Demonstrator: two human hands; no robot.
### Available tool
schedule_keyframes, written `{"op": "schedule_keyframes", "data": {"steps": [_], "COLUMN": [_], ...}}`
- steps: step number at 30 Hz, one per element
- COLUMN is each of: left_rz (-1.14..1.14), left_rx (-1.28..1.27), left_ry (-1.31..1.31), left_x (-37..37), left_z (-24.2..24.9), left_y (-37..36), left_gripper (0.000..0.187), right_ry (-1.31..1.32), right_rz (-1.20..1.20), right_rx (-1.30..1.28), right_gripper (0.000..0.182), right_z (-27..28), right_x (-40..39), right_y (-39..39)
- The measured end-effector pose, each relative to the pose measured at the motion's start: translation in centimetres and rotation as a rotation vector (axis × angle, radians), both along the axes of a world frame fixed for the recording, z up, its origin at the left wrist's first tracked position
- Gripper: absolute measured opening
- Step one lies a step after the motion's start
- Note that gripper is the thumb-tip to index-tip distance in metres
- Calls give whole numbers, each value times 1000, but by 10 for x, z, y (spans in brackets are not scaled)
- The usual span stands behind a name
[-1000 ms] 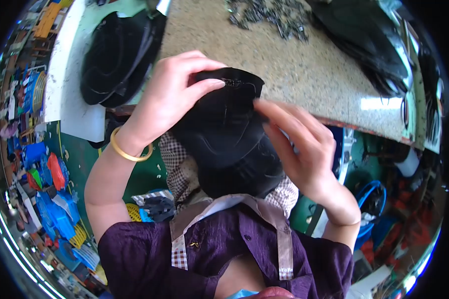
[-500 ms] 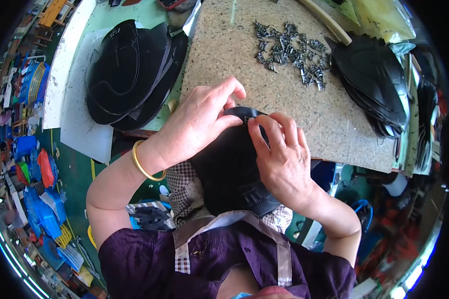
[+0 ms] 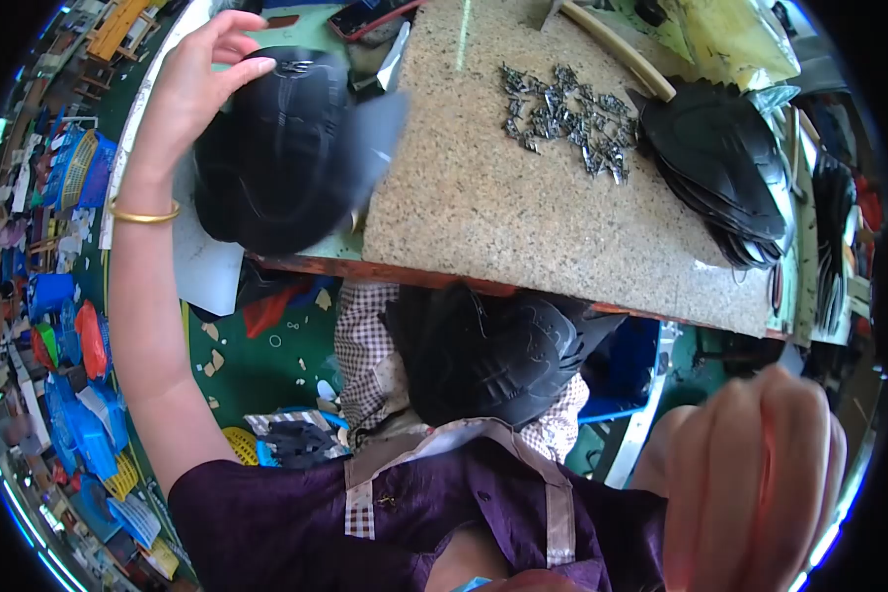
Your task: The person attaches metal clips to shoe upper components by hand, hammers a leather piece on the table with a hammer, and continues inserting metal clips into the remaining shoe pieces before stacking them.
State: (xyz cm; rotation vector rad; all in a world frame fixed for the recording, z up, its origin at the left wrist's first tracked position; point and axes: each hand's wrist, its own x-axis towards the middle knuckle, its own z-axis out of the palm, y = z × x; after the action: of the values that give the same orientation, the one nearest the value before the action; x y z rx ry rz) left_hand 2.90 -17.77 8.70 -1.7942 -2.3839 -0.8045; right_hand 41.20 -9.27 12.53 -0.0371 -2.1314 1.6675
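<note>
My left hand [image 3: 202, 79] is over the far left of the bench, thumb and fingers apart, the thumb at the edge of a black shaped piece [image 3: 291, 148]. It looks like a shoe upper. Small shiny metal fittings [image 3: 294, 67] sit near its top end, and its right flap is blurred. It lies on a pile of similar pieces. My right hand [image 3: 760, 474] is raised close to the camera at the lower right, blurred, with bent fingers side by side and their tips hidden. More black pieces [image 3: 493, 355] rest on my lap below the bench edge.
Several small metal fittings [image 3: 572, 118] are scattered on the speckled stone slab [image 3: 464, 197]. A stack of black pieces [image 3: 720, 163] lies at its right side. A pale curved handle [image 3: 622, 49] and a phone [image 3: 370, 15] are at the back. A blue bin [image 3: 622, 380] stands under the bench.
My left hand has moved from my lap to the left pile, and a black piece with fittings now lies there. My right hand has left the lap piece and come up toward the camera.
</note>
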Motion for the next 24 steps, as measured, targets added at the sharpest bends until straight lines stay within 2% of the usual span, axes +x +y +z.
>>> {"op": "schedule_keyframes", "data": {"steps": [1, 2, 4, 5, 6, 7, 9, 11, 17, 19, 20, 22, 24], "left_rz": [90, 89, -168, -258, -315, -447, -394, -417, -401, -405, -405, -447, -479], "left_rx": [93, 92, 144, 136, 84, 192, 148, 72, 70, 75, 84, 134, 146], "left_ry": [323, 357, -231, -275, -250, -48, 102, 79, 2, -204, -304, -274, -292], "left_x": [-2, 1, 51, 82, 108, 119, 145, 145, 142, 144, 143, 142, 144], "left_z": [0, -5, -25, -34, -40, -62, -84, -92, -90, -97, -99, -97, -96], "left_y": [2, 8, 33, 42, 52, 69, 88, 100, 109, 112, 112, 104, 100], "left_gripper": [34, 31, 22, 16, 13, 15, 18, 20, 14, 13, 12, 12, 16], "right_ry": [-11, -20, -39, -50, -57, -59, -58, -47, 50, 102, 140, 180, 43], "right_rz": [13, 16, 10, 1, -7, -18, -49, -85, -123, -154, -196, -336, -441], "right_rx": [-1, -8, -23, -26, -31, -37, -50, -64, -120, -142, -162, -181, -109], "right_gripper": [27, 26, 24, 23, 23, 22, 20, 19, 15, 13, 13, 12, 11], "right_z": [0, 0, -4, -8, -11, -12, -13, -13, -26, -28, -25, -20, -29], "right_x": [4, 7, 14, 18, 21, 25, 32, 40, 42, 38, 35, 24, 1], "right_y": [2, 3, 6, 6, 5, 4, 2, 1, -9, -10, -6, 7, 25]}}
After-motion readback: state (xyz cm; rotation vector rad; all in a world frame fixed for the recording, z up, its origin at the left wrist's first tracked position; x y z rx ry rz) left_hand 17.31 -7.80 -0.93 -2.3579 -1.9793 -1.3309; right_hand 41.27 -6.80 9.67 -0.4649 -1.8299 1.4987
